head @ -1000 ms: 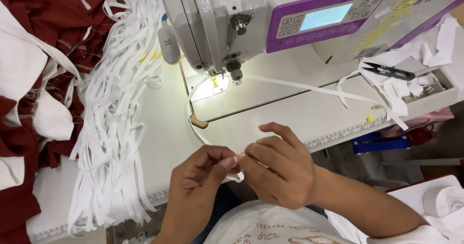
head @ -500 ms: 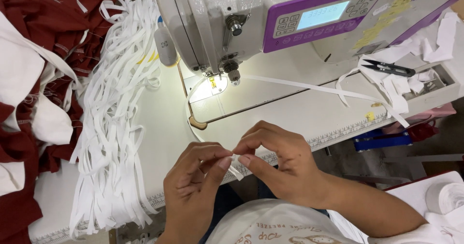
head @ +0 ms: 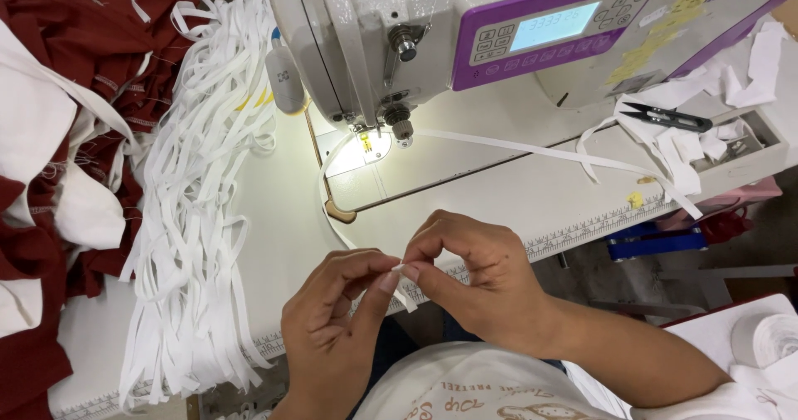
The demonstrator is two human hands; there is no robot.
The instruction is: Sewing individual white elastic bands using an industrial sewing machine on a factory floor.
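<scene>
My left hand (head: 337,320) and my right hand (head: 470,274) meet at the table's front edge, fingertips pinching the end of a narrow white elastic strip (head: 405,283) between them. The strip curves back in a loop (head: 326,175) toward the lit needle area (head: 370,144) of the white sewing machine (head: 416,29). Another length of white tape (head: 532,150) runs from the needle to the right across the machine bed.
A big heap of white elastic strips (head: 199,212) lies at left, beside dark red and white garment pieces (head: 58,121). Black thread snips (head: 669,119) and white scraps sit in a tray at right. A white tape roll (head: 769,337) is at lower right.
Both hands shifted slightly toward me and closer together, fingertips now meeting on the strip's end. The view tilted a little.
</scene>
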